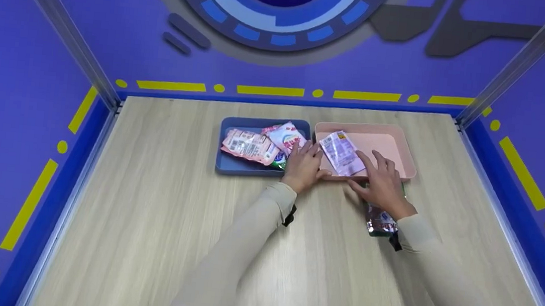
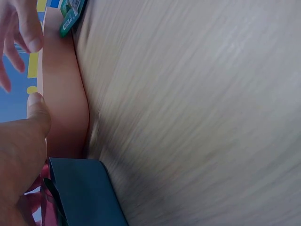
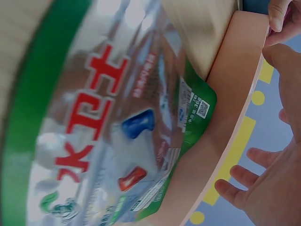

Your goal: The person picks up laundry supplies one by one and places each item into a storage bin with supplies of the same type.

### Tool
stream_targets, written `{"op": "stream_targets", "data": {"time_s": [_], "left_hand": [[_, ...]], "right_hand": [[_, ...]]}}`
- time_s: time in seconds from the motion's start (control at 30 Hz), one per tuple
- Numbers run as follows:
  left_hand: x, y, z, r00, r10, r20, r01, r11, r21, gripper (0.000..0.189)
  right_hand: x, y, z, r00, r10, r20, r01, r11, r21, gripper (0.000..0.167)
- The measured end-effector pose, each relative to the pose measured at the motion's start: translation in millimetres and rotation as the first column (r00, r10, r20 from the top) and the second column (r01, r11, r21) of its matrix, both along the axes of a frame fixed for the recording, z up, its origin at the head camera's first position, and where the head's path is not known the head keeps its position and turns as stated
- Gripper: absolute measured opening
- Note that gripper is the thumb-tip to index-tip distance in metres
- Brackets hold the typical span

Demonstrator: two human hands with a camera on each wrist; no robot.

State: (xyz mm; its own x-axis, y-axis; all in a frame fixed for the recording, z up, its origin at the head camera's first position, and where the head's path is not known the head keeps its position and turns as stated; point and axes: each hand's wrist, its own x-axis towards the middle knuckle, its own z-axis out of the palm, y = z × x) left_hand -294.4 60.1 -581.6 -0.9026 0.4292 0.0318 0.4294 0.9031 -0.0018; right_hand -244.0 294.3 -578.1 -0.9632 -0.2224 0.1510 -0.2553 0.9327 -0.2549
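My left hand [image 1: 302, 168] lies over the right end of the blue tray [image 1: 250, 172], its fingers reaching to the packets there. Its thumb is at the near rim of the pink tray in the left wrist view. A pink packet [image 1: 247, 145], a white-and-pink packet [image 1: 286, 137] and a green packet [image 1: 279, 161] lie in the blue tray. Over the near side of the pink tray [image 1: 393, 147], my right hand [image 1: 384, 186] has its fingers spread, close to a lilac packet [image 1: 342, 154] inside. Below that hand, a silver-and-green pouch [image 3: 113, 117] leans by the tray's outer wall.
The trays stand side by side towards the back of a wood-grain table [image 1: 170, 223]. Blue-purple panels [image 1: 280, 74] with yellow marks rise behind and at both sides, joined by metal posts [image 1: 521, 67].
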Motion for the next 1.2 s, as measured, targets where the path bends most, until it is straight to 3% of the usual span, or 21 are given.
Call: {"op": "stream_targets", "data": {"time_s": [0.43, 0.77, 1.2], "left_hand": [[-1.0, 0.8, -1.4, 1.000, -0.006, -0.023, 0.006, 1.000, -0.002, 0.073], [0.5, 0.0, -0.1, 1.000, -0.007, -0.007, 0.007, 1.000, 0.013, 0.073], [0.2, -0.2, 0.2, 1.000, -0.001, 0.021, 0.001, 1.000, 0.005, 0.075]], "right_hand": [[22.6, 10.8, -3.9, 1.000, -0.011, -0.007, 0.012, 0.999, 0.031, 0.090], [38.0, 15.9, -8.8, 0.996, -0.045, 0.082, 0.046, 0.999, -0.001, 0.094], [50.9, 21.6, -13.5, 0.995, -0.062, 0.079, 0.062, 0.998, 0.012, 0.095]]}}
